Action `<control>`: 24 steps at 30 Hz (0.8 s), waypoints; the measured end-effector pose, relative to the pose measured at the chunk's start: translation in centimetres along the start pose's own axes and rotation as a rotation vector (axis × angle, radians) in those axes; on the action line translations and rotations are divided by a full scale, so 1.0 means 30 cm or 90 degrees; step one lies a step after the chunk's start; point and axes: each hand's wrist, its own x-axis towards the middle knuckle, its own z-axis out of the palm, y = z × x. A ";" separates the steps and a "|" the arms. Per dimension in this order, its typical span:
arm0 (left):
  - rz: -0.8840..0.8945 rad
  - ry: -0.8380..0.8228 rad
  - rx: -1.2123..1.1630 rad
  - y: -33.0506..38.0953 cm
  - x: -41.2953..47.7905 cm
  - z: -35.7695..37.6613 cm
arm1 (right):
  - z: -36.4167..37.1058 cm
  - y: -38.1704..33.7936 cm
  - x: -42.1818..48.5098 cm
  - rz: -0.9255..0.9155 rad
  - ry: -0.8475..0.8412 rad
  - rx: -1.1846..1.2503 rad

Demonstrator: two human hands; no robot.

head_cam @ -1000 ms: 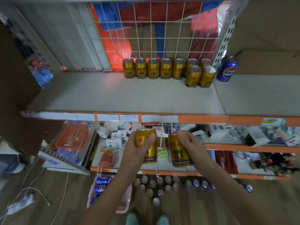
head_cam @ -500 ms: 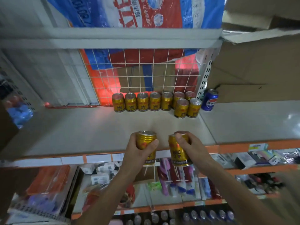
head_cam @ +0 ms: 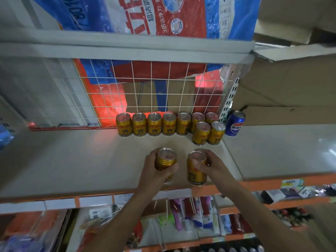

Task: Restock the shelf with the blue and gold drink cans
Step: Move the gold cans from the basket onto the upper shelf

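My left hand point(head_cam: 154, 174) grips a gold can point(head_cam: 165, 160) and my right hand point(head_cam: 211, 166) grips a second gold can point(head_cam: 196, 170). Both cans are upright over the front part of the grey shelf point(head_cam: 81, 160). At the back of the shelf stands a row of several gold cans point(head_cam: 154, 124) along the wire grid, with two more gold cans point(head_cam: 209, 133) in front of its right end. One blue can point(head_cam: 235, 123) stands alone on the neighbouring shelf to the right.
A white wire grid point(head_cam: 154, 88) backs the shelf. The shelf board above point(head_cam: 127, 50) carries a blue and red sack point(head_cam: 145, 15). Cardboard boxes point(head_cam: 291, 88) fill the right. An orange price rail point(head_cam: 272, 184) edges the shelf; lower shelves hold small packaged goods point(head_cam: 190, 215).
Both hands have risen with their cans from below the shelf edge to over the shelf's front part. The view has tilted upward.
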 end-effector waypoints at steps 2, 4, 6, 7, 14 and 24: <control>0.005 0.011 0.002 -0.009 0.033 0.020 | -0.026 0.010 0.042 -0.019 -0.020 -0.004; 0.005 0.024 0.003 -0.021 0.059 0.043 | -0.054 0.025 0.085 -0.029 -0.050 -0.010; -0.002 0.042 0.003 -0.037 0.077 0.067 | -0.083 0.047 0.127 -0.037 -0.081 -0.022; -0.010 0.049 0.004 -0.048 0.084 0.079 | -0.095 0.061 0.147 -0.039 -0.094 -0.030; 0.026 0.061 0.095 -0.086 0.088 0.107 | -0.169 0.112 0.213 -0.097 -0.166 -0.140; 0.171 0.050 0.392 -0.074 0.076 0.078 | -0.137 0.080 0.176 -0.291 -0.042 -0.492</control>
